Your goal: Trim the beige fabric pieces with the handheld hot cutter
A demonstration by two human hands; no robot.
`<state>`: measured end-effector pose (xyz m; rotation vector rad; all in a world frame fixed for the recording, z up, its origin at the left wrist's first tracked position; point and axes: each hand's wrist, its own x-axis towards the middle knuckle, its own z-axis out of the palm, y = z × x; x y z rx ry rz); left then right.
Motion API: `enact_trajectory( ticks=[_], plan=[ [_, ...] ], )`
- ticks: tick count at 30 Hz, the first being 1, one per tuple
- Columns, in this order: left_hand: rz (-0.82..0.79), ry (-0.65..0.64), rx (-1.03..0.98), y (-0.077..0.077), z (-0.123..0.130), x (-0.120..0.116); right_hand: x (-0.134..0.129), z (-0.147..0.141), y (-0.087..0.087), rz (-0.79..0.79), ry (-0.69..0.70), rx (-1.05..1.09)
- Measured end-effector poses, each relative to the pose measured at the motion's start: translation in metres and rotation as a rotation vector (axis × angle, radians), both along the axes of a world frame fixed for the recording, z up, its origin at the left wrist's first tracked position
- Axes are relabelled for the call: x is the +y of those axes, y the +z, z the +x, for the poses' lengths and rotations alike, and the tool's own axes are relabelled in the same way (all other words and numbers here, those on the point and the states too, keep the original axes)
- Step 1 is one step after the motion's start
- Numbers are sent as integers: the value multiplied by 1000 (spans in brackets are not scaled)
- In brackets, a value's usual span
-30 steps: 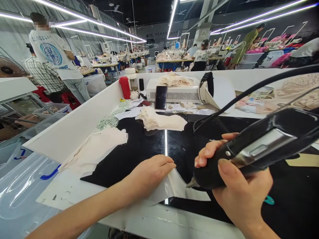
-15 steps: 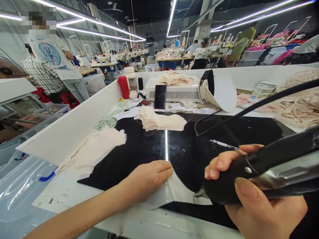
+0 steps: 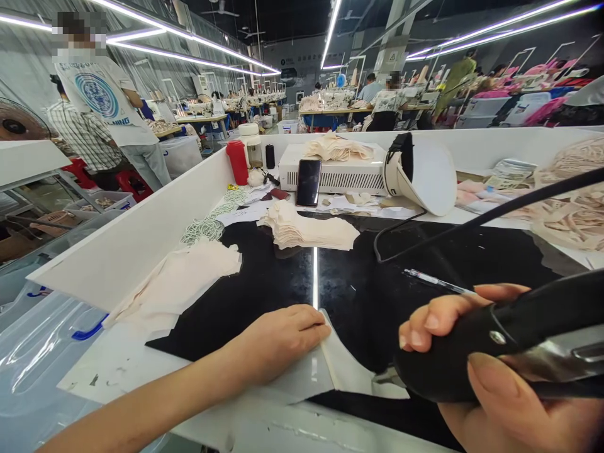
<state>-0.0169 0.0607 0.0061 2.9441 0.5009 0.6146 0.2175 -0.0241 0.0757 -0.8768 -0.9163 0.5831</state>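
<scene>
So the pale fabric piece (image 3: 346, 362) is laid between the two hands, its upper corner covered by the left hand (image 3: 292, 336). Fingers there are held close together; whether the edge is pinched or just pressed can't be told. The black handheld tool (image 3: 552, 314) is gripped firmly in the right hand (image 3: 509, 402), its metal tip (image 3: 387, 379) aimed at the fabric's far end, though actual contact can't be made out.

Main worry: the fabric is only held down at the left hand's end, so the loose end could easily get dragged or puckered if the tip is pushed sideways. Also, the cable (image 3: 495, 220) is looped just beyond the right hand, so the tool could be tugged off line, or the pen (image 3: 436, 280) beside those fingers knocked.
</scene>
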Motion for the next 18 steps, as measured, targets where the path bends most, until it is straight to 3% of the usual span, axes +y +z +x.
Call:
enact_trajectory(
  ticks=[8, 13, 18],
  plan=[
    [-53, 12, -26, 2, 4, -4, 10, 1, 10, -26, 54, 65],
    [-44, 1, -39, 1, 6, -5, 40, -12, 16, 98, -5, 84],
    [-2, -8, -84, 0, 9, -5, 66, -25, 9, 135, -13, 110]
  ],
)
